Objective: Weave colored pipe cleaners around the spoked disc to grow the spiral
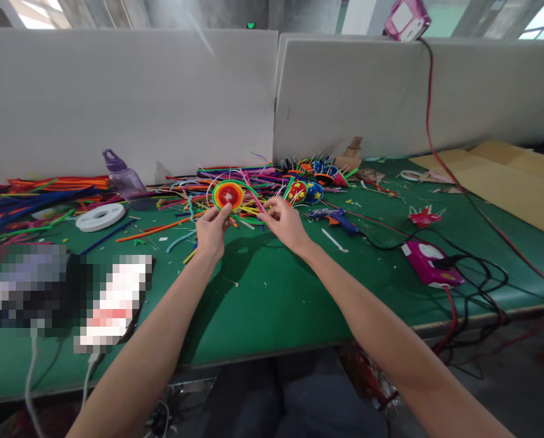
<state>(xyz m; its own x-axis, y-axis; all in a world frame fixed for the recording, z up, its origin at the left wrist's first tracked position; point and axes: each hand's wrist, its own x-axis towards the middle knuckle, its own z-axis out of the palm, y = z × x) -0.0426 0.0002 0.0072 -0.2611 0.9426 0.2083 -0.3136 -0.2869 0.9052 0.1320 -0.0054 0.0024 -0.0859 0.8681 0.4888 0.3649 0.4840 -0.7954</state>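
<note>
My left hand (212, 230) pinches the lower edge of a round disc (228, 196) with rings of red, orange, yellow and green; it looks coiled from pipe cleaners and has a small pale bit at its centre. To its right, my right hand (286, 224) has thumb and fingers closed on a pink pipe cleaner (253, 193) that slants up and left behind the disc's right side. Whether the pink stem joins the disc, I cannot tell. Just past my right hand lie a red piece with yellow stars (296, 192) and a blue starred one (315, 192).
Loose pipe cleaners (57, 182) pile along the back panel (130, 103). A purple bottle (124, 177) and a white tape roll (100, 216) stand left. Rightward are a blue glue gun (338, 220), a magenta power socket (429, 263) with trailing cables, and brown sheets (504, 182). A blurred phone (117, 301) lies front left.
</note>
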